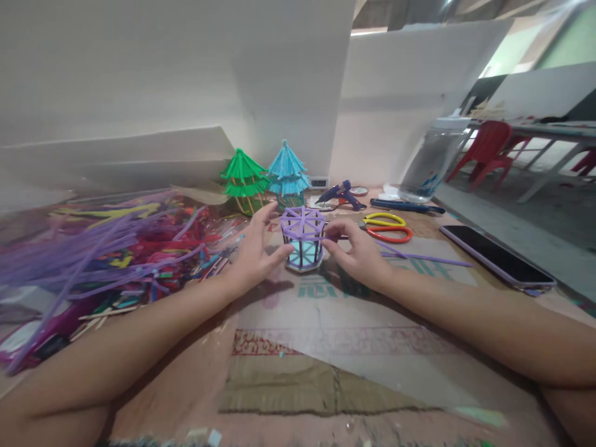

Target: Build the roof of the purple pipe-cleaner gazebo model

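A small eight-sided frame [300, 253] stands upright on the cardboard between my hands. It has dark posts, a light-blue floor and purple pipe cleaner strips crossing its top. My left hand [258, 248] is open at its left side, thumb by the lower posts and fingers apart. At the right side, my right hand [356, 251] pinches a purple pipe cleaner [314, 238] that runs across the frame's front. Another stretch of purple pipe cleaner [428, 258] shows beyond that hand; whether it is the same piece, I cannot tell.
Behind stand a green tiered-roof model [244, 174] and a blue one [287, 171]. A glue gun [342, 195], scissors [388, 228], phone [496, 254] and water bottle [433, 158] lie or stand to the right. Piled pipe cleaners [112, 242] cover the left. Cardboard [288, 385] lies in front.
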`<state>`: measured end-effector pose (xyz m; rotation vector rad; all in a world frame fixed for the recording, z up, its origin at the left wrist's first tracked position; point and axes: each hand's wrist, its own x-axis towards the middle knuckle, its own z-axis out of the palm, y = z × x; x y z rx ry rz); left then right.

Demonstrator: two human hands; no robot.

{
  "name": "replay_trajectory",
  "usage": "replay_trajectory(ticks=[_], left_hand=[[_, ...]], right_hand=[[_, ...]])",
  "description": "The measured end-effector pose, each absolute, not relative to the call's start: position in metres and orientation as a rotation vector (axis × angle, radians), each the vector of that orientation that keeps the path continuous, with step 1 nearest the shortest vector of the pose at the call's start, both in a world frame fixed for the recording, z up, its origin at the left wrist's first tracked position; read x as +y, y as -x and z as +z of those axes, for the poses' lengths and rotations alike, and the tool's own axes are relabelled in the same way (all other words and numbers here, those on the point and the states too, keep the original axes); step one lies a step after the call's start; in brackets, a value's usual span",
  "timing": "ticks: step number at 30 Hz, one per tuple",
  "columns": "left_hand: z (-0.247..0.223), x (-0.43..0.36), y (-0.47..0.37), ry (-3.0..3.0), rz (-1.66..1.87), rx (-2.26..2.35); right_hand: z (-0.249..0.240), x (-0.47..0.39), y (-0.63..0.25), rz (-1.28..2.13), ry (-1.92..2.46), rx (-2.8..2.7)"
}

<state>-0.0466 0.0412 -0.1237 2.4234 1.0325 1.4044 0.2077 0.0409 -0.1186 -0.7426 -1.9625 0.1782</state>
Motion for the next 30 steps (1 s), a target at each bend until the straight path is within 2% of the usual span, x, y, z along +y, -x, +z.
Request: replay_trajectory(ticks=[7, 15, 20, 24, 30], left_hand=[[-0.090, 0.026, 0.053, -2.825, 1.444, 0.999], [-0.073, 0.030, 0.043, -3.081, 1.262, 0.870], [-0.059, 0.040, 0.028, -2.887, 1.136, 0.888], [-0.057, 0.042, 0.033, -2.732, 1.126, 0.954], [-0.054, 0.016, 0.038, -2.888, 1.177, 0.957]], right_hand=[[-0.091, 0.037, -0.220, -0.256, 0.579, -2.102], [-0.097, 0.031, -0.216, -0.322, 0.571, -2.171], [-0.097, 0.029, -0.225, -0.405, 0.467, -2.201], [-0.106, 0.023, -0.235, -0.422, 0.417, -2.209], [-0.112, 0.011, -0.232, -0.602, 0.198, -2.335]])
